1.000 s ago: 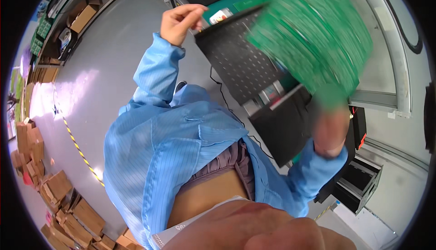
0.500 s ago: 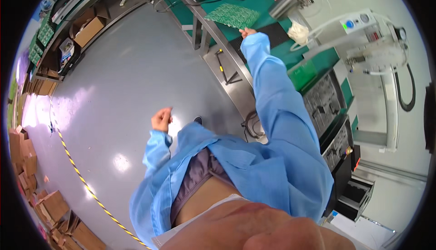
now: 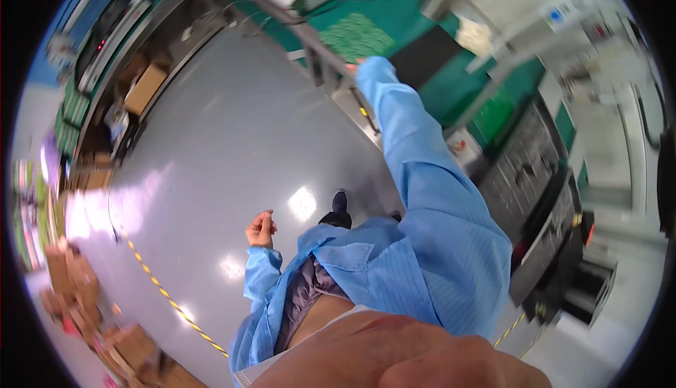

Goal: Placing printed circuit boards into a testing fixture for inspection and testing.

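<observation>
The right hand (image 3: 352,66) is reaching toward the green circuit board (image 3: 360,36) lying at twelve o'clock on the green surface (image 3: 451,82); its fingers are mostly hidden, grip unclear. The left hand (image 3: 261,229) is hanging loosely curled, empty. Grasping the board probably needs careful edge contact.

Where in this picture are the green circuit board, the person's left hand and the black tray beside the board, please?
green circuit board (image 3: 361,37), head view, middle of its patterned face.
left hand (image 3: 261,230), head view, on the curled knuckles.
black tray (image 3: 427,55), head view, middle of its dark top surface.
</observation>
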Motion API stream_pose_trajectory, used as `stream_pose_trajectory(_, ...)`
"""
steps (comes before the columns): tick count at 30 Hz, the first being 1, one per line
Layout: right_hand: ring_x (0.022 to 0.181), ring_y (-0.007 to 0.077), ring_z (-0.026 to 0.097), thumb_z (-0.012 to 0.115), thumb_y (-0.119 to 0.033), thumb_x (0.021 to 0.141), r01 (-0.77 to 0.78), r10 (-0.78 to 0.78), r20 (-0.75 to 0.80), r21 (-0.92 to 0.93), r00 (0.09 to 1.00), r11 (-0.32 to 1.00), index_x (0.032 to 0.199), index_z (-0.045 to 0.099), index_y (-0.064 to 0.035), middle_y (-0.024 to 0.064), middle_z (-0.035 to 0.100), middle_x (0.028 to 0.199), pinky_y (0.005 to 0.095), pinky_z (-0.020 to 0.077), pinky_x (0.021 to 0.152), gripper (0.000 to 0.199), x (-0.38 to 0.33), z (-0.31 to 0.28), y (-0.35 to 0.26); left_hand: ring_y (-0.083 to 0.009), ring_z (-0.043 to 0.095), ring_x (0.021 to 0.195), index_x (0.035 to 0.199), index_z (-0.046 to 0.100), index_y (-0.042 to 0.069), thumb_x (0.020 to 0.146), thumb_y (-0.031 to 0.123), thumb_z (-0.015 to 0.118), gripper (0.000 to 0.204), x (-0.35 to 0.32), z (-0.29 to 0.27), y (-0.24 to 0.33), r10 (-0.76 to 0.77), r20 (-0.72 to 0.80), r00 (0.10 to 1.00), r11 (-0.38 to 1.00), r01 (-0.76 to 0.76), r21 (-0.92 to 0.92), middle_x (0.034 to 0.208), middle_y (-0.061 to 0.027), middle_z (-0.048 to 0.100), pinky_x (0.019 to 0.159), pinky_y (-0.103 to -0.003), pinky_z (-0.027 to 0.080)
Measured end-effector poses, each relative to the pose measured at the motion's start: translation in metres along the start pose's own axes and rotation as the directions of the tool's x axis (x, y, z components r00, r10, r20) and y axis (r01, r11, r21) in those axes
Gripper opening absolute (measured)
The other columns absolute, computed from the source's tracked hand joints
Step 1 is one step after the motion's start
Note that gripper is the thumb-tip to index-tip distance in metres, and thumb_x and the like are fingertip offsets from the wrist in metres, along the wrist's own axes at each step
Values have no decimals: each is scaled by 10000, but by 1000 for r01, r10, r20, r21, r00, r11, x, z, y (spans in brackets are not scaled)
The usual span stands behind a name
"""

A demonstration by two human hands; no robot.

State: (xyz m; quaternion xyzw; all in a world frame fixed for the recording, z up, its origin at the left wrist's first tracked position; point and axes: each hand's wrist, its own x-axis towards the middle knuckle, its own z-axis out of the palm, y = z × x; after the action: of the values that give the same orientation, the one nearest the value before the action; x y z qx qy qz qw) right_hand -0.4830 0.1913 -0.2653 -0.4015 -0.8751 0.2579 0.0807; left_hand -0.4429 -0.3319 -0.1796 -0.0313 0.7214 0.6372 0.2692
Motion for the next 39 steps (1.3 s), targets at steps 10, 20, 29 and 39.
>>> stream_pose_trajectory(10, 578, 268, 548, 510, -80, 708, 476, -482, -9, 179, 876, 861, 750, 596, -98, 55, 610, 666, 368, 437, 540, 98, -265, -286, -133, -91, 467, 547, 974, 627, 8, 851, 92, 577, 157, 52, 230, 132, 496, 659, 565, 813, -569, -124, 651, -26, 543, 512, -188, 391)
stream_pose_trajectory(20, 576, 72, 414, 453, 33, 755, 5, 484, -550, 665, 681, 747, 960, 628, -52, 2, 542, 714, 185, 296, 500, 283, -599, -426, 165, -127, 509, 729, 854, 594, -2, 808, -9, 557, 60, -177, 442, 195, 511, 824, -245, 501, -694, -517, 872, -62, 582, 660, -218, 408)
stream_pose_trajectory(29, 565, 46, 359, 442, 2, 794, -91, 609, -308, 841, 731, 534, 963, 609, -36, -4, 502, 705, 163, 253, 503, 240, -699, -432, 284, -173, 590, 804, 895, 620, 19, 780, 37, 623, 117, -337, 693, 73, 119, 632, -766, -54, -641, -766, 964, -35, 611, 723, -249, 475)
stream_pose_trajectory(39, 521, 44, 329, 434, 13, 795, -23, 739, -299, 920, 604, 391, 949, 593, -4, -3, 470, 632, 158, 218, 453, 222, -793, -419, 355, -196, 597, 796, 845, 636, 18, 770, 45, 642, 79, -367, 755, 13, 36, 728, -685, 119, -720, -684, 966, -34, 627, 739, -278, 481)
